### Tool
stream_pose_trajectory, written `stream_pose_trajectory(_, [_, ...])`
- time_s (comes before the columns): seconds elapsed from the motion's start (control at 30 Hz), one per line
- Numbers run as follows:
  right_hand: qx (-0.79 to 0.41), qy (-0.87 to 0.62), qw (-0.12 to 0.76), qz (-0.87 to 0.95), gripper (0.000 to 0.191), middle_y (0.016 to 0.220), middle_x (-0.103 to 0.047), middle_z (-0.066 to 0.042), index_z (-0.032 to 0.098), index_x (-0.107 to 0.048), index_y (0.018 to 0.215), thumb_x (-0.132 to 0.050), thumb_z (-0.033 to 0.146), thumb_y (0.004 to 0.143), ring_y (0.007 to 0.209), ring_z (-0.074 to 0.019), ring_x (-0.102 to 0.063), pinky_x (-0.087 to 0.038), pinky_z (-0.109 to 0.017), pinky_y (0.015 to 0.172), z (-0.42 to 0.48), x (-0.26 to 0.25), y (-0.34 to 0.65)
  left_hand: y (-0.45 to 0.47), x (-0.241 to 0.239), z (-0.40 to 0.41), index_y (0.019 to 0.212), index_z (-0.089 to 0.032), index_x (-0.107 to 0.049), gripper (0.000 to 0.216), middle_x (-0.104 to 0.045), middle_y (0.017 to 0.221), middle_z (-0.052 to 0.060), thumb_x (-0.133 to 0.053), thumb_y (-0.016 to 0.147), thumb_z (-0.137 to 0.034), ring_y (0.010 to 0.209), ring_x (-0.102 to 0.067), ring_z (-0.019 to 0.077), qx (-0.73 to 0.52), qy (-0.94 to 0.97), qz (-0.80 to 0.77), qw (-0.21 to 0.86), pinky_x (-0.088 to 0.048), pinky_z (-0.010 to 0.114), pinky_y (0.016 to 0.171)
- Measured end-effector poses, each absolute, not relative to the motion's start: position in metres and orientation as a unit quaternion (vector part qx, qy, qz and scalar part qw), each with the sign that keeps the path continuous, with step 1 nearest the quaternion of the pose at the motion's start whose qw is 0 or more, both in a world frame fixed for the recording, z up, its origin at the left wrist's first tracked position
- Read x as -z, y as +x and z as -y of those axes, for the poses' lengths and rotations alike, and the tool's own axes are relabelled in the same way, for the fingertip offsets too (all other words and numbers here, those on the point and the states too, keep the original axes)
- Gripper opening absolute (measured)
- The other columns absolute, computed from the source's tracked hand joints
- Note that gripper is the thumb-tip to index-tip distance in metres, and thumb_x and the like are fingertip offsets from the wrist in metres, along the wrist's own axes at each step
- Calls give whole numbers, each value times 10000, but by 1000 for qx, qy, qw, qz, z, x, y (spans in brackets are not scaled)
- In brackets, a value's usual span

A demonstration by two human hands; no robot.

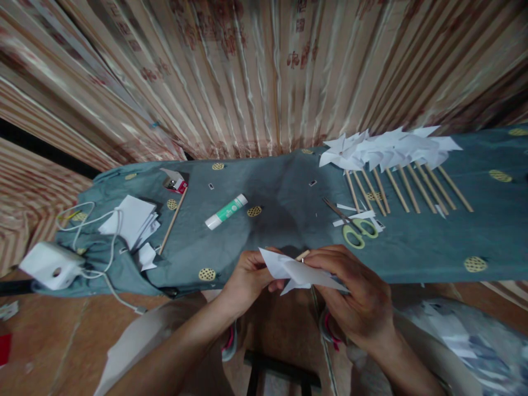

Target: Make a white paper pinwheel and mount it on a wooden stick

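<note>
A white paper pinwheel (295, 270) is held between my hands, in front of the table's near edge. My left hand (249, 278) pinches its left side. My right hand (357, 294) is closed around its right side, with the fingertips near the tip of a wooden stick (303, 255) that shows behind the paper. A thin, pin-like point stands beside the stick tip. The rest of the stick is hidden by the paper and my fingers.
Several finished pinwheels (388, 151) lie in a row at the back right. Green-handled scissors (357, 228) rest by paper strips. A glue stick (226, 212), a small open box (175, 181), a loose stick (173, 220), stacked paper (131, 220) and a white power adapter (53, 265) are leftward.
</note>
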State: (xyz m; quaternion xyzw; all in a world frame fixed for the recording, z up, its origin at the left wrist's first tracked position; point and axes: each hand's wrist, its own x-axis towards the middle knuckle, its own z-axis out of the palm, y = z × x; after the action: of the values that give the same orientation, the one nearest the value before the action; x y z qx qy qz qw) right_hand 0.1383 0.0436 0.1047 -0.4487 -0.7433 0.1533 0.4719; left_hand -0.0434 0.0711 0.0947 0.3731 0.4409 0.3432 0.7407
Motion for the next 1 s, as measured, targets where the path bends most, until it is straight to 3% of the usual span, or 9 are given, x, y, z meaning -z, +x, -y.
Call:
stream_pose_trajectory(0.23, [-196, -471, 482, 712, 200, 851, -742, -7, 227, -658, 942, -572, 77, 841, 811, -127, -687, -540, -219, 733, -44, -110, 137, -40, -99, -73, 639, -125, -707, 222, -562, 593, -1, -819, 601, -313, 459, -430, 52, -365, 361, -430, 743, -292, 191, 425])
stream_pose_trajectory(0.43, [-268, -497, 505, 653, 178, 863, -761, -2, 257, -705, 908, -609, 125, 838, 855, -150, -712, -556, -253, 762, -43, -110, 135, -42, -95, -73, 635, -131, -701, 273, -535, 517, -14, -844, 595, -360, 440, -406, 54, -350, 364, -434, 746, -284, 194, 438])
stream_pose_trajectory(0.57, [-339, -504, 532, 590, 110, 920, -761, -18, 248, -711, 865, -646, 164, 837, 891, -157, -714, -560, -279, 811, -43, -104, 132, -43, -91, -72, 523, -129, -622, 351, -479, 475, -30, -826, 623, -396, 448, -345, 44, -347, 384, -451, 728, -258, 198, 458])
stream_pose_trajectory(0.67, [-403, -525, 522, 537, 59, 935, -762, -31, 229, -717, 854, -662, 224, 832, 844, -154, -709, -563, -259, 743, -43, -99, 129, -43, -88, -71, 509, -130, -619, 366, -442, 455, -39, -808, 649, -411, 458, -320, 49, -341, 397, -473, 709, -247, 205, 471])
stream_pose_trajectory(0.8, [-457, -545, 506, 488, 110, 792, -743, -9, 209, -720, 853, -682, 303, 811, 683, -130, -657, -528, -228, 622, -44, -95, 129, -43, -87, -72, 582, -126, -692, 322, -472, 456, -30, -811, 636, -420, 451, -325, 59, -330, 392, -497, 701, -231, 213, 467])
stream_pose_trajectory(1.0, [-517, -527, 515, 435, 172, 711, -695, -2, 195, -700, 755, -707, 367, 767, 651, -139, -600, -495, -254, 619, -51, -90, 128, -40, -92, -73, 656, -117, -735, 354, -531, 486, -14, -836, 583, -448, 444, -351, 61, -319, 375, -512, 704, -240, 203, 446])
